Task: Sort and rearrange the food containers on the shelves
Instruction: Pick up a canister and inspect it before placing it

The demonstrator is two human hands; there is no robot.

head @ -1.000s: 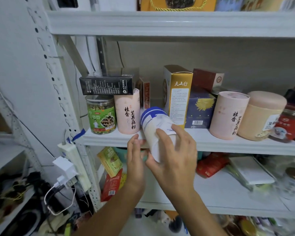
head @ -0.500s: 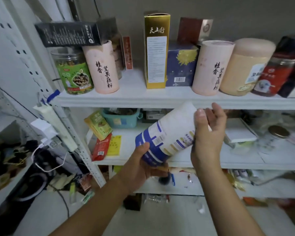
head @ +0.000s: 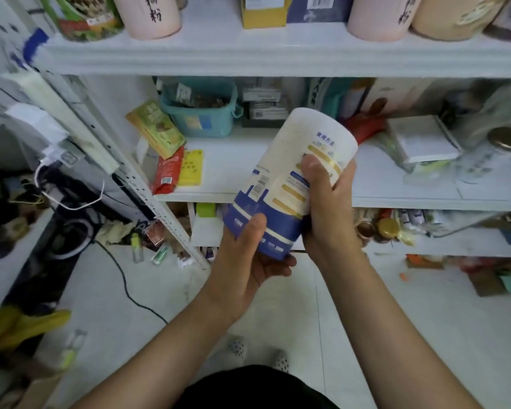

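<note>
The left hand cups the tilted canister by its blue end and the right hand wraps its side, in the air before the middle shelf. It is best turned upright before being set on a bare patch there.

White metal rack, pretty crammed. The top shelf has a green-label jar, a pink tube, a yellow box, a dark blue box, a second pink tube and a tan tub all in a row. On the middle shelf there's a teal basket at the back left, a green packet propped by the post, a red packet and a yellow packet side by side near the front edge, plus a flat white box further right. The tiled floor has a black cable and small bottles lying about.
</note>
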